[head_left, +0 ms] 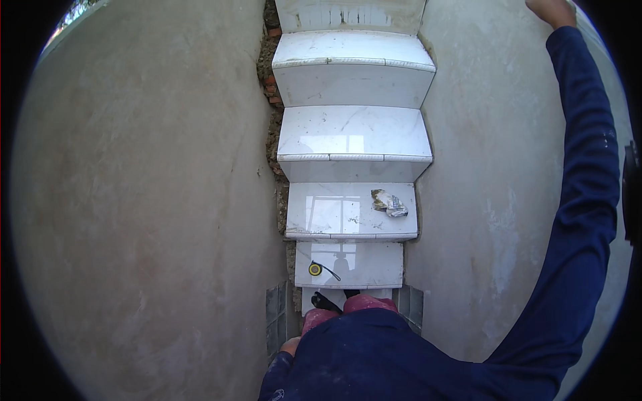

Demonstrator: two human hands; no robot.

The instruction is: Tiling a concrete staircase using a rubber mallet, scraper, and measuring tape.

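Observation:
My right arm, in a dark blue sleeve, stretches up along the right wall. At the top of the view my right hand (554, 11) shows only in part near that wall, its fingers out of sight. Low by my left thigh, a small part of my left hand (290, 345) shows beside my red trousers (369, 303), its fingers hidden. Ahead of my feet, a yellow and black tape measure (315, 269) with a dark wrist strap lies on a white tiled step (374, 257). A crumpled, dirty white and brown packet (390, 204) lies one step higher, apart from both hands.
Glossy white tiled stairs (354, 127) climb ahead between a plastered left wall (147, 187) and right wall (478, 140). Rough broken brick and mortar (271, 87) line the stairs' left edge. Grey tiles (276, 321) stand by the lowest steps.

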